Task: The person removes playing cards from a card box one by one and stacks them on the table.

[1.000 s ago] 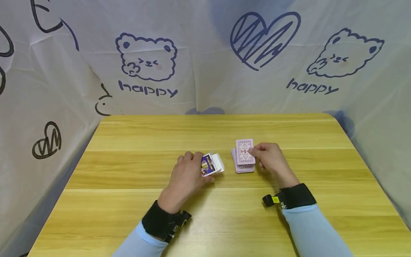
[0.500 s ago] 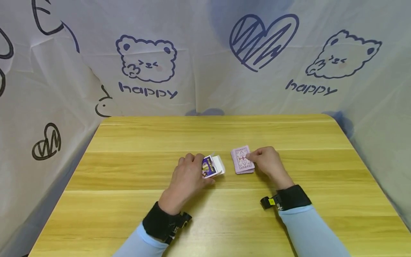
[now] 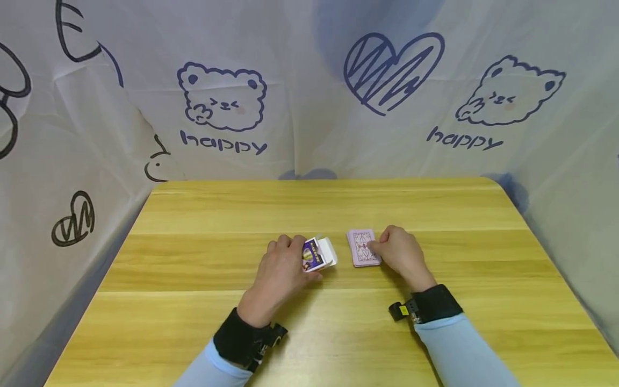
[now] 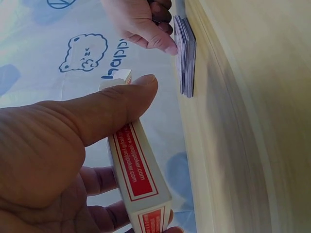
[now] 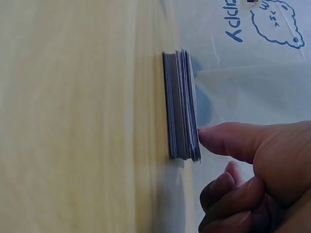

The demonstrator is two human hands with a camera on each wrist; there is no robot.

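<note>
My left hand (image 3: pixel 280 269) holds a card box (image 3: pixel 313 255), purple on its face with a white flap at its right end. In the left wrist view the box (image 4: pixel 138 167) shows a red printed side, thumb over it and fingers beneath. A stack of pink-patterned playing cards (image 3: pixel 360 248) lies face down just right of the box. My right hand (image 3: pixel 399 252) is at the stack's right edge. Its thumb rests on the top card, and its other fingers curl beside the stack. In the right wrist view the card edges (image 5: pixel 182 107) are nearly even, slightly splayed toward the top.
A wooden table (image 3: pixel 193 322) carries everything. A white cloth backdrop (image 3: pixel 309 107) with drawn bears and hearts rises behind its far edge. Black wrist straps with small cameras (image 3: pixel 398 310) sit on both wrists, over light blue sleeves (image 3: pixel 461 349).
My right hand has brought the upper packet of cards down and toward me onto the rest of the stack, squaring it. The left hand and the box stay about where they were.
</note>
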